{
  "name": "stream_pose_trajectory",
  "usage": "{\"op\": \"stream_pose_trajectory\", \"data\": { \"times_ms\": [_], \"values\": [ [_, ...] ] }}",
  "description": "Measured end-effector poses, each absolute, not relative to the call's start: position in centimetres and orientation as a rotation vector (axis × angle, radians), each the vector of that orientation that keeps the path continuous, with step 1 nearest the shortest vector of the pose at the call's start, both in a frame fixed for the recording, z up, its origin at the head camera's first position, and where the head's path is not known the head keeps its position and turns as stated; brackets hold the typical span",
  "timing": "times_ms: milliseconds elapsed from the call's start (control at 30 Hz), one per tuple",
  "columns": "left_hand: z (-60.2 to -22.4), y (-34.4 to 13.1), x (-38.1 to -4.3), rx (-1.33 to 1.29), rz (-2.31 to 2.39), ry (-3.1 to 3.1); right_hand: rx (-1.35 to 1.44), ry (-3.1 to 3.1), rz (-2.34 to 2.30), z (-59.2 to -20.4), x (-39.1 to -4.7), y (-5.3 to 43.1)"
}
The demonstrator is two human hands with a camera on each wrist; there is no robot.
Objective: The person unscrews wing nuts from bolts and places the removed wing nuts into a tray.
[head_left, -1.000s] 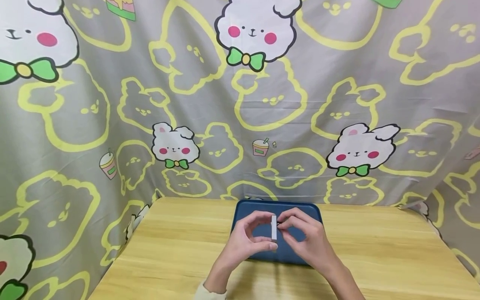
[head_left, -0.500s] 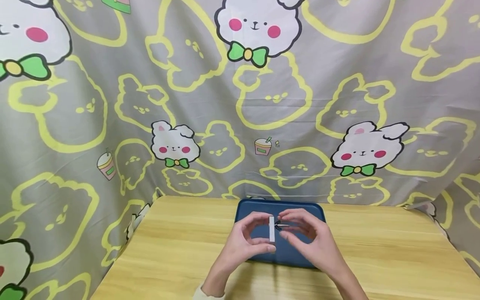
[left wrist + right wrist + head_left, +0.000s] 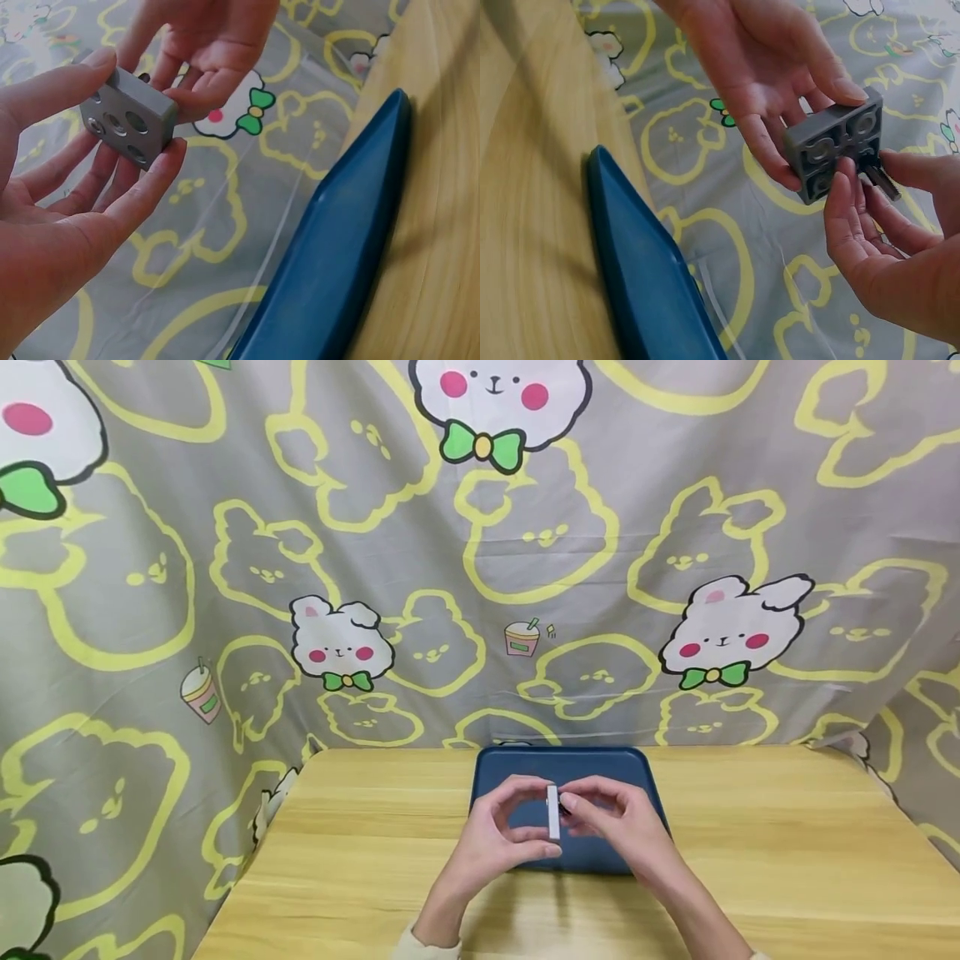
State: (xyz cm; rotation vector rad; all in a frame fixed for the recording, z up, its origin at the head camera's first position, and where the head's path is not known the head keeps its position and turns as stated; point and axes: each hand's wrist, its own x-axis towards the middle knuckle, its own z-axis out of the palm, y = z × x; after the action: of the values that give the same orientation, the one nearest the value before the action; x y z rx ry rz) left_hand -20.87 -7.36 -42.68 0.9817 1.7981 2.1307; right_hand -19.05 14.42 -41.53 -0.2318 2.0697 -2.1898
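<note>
My left hand [image 3: 487, 843] holds a small grey square block [image 3: 553, 814] by its edges, standing upright above the tray. In the left wrist view the block's smooth face has several round holes, one with a bright metal piece in it. The right wrist view shows its ribbed back, where a threaded bolt [image 3: 883, 184] sticks out of one corner with a black wing nut [image 3: 868, 163] against the block. My right hand [image 3: 630, 822] pinches the wing nut between thumb and fingers, the fingertips right at the ribbed face. In the head view the fingers cover most of the bolt.
Below the hands, a dark blue tray [image 3: 600, 856] with a low rim lies on the light wooden table [image 3: 360, 852]. A grey curtain [image 3: 420, 560] with cartoon rabbits hangs behind the table and along its sides.
Half a second ago the right fingers were spread around the bolt, leaving it in sight; now the thumb has come up over the wing nut. The left hand keeps its hold on the block.
</note>
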Motion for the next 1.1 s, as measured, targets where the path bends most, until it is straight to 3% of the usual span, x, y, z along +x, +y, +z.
{"op": "stream_pose_trajectory", "data": {
  "times_ms": [1100],
  "values": [
    [-43.40, -7.26, -20.87, 0.865, 2.102, 1.812, -0.534, 2.275, -2.075, -41.94, -19.30, 15.02]
  ]
}}
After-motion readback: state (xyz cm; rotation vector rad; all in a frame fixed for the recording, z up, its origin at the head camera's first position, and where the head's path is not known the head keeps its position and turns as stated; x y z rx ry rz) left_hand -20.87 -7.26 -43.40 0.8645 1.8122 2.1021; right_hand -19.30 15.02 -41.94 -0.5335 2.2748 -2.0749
